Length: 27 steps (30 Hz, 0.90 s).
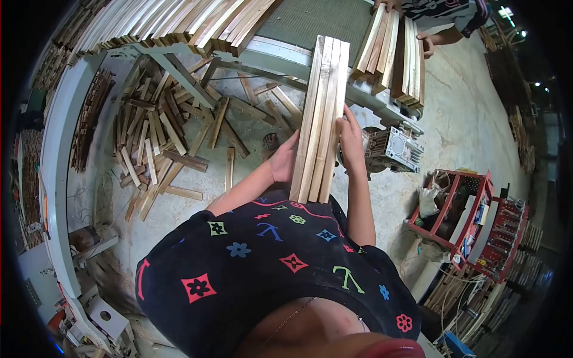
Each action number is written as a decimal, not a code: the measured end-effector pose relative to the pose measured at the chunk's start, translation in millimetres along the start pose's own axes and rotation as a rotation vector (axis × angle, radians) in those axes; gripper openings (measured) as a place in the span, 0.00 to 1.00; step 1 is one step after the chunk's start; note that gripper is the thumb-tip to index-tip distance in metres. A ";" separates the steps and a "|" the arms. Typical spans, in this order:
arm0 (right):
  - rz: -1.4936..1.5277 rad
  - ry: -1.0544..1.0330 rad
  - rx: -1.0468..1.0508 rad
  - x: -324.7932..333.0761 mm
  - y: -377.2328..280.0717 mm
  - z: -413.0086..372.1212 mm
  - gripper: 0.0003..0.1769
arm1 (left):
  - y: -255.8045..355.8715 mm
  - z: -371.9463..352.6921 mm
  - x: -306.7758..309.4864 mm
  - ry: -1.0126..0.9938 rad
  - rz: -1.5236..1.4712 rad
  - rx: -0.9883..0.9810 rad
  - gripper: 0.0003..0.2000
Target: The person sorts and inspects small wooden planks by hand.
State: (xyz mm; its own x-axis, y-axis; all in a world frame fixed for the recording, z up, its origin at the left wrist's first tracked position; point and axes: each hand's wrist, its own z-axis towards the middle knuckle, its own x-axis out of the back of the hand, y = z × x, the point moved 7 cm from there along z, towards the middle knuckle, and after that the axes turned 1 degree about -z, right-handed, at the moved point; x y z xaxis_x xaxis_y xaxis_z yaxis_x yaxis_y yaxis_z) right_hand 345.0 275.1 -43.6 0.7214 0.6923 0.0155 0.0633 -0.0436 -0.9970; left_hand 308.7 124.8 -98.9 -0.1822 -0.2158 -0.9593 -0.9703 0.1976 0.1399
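A bundle of several long wooden strips (320, 119) stands out in front of my chest, its near end against my shirt and its far end over the edge of the conveyor table (262, 51). My left hand (285, 160) presses on the bundle's left side. On the right side, my right hand (352, 138) grips it with the fingers along the outer strip. The strips lie side by side, pale and brown in streaks. Parts of both hands' fingers are hidden behind the wood.
A long row of wooden strips (173, 24) lies on the table at upper left. A co-worker's hands (427, 45) hold more strips (382, 48) at upper right. Offcuts (158, 128) are heaped on the floor. A motor (394, 148) and a red tool cart (453, 209) stand at right.
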 end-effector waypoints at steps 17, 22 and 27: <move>-1.113 0.137 0.534 46.7 -135.7 -15.8 0.12 | 5.9 -1.0 -7.3 -0.102 0.008 -0.054 0.63; -1.002 -0.149 0.754 -9.9 -89.0 -0.8 0.20 | 9.8 -8.4 5.6 0.135 0.143 -0.108 0.59; -0.589 -0.070 0.302 -17.0 -58.0 16.7 0.27 | 7.6 -5.1 -8.8 -0.171 0.052 -0.032 0.58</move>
State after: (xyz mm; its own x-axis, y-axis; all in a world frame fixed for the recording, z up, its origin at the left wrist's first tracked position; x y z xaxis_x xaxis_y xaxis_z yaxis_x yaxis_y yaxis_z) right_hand 317.5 277.9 12.7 0.5784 0.5841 0.5695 0.2299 0.5531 -0.8008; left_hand 302.1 123.4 -88.1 -0.2056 -0.0395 -0.9778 -0.9653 0.1729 0.1959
